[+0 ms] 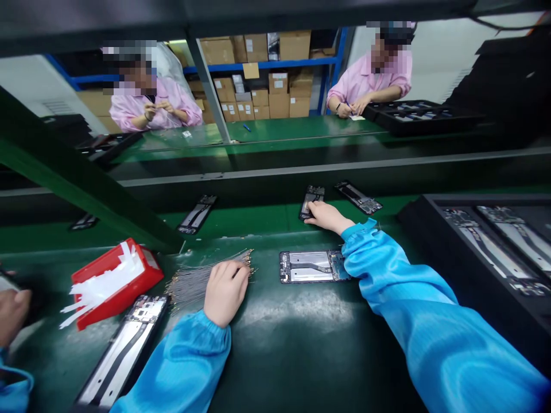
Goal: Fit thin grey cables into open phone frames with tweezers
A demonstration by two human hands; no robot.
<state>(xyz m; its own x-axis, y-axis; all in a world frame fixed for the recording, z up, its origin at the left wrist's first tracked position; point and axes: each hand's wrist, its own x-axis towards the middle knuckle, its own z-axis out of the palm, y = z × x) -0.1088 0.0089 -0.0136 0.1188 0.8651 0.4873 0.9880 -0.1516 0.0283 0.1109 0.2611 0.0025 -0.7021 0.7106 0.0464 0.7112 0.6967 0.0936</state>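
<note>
My left hand (226, 292) lies on a bundle of thin grey cables (189, 283) with gold-coloured ends. Its fingers are curled together at the cable ends; how many cables they pinch is hidden. My right hand (325, 215) reaches to the green strip at the back, thumb and fingers closed on an opened phone (315, 193). Between my arms lies another opened phone (309, 267), flat and crosswise, its right end partly under my right sleeve. A third opened phone (124, 350) stretches along the left side of my left forearm.
A red bin (148, 269) holds white strips. More opened phones (198, 214) (359, 197) lie along the green strip. At right stands a black tray (434, 241) with phones. Another person's hand (12, 312) is at far left; two people in pink sit opposite. A green post slants across the left.
</note>
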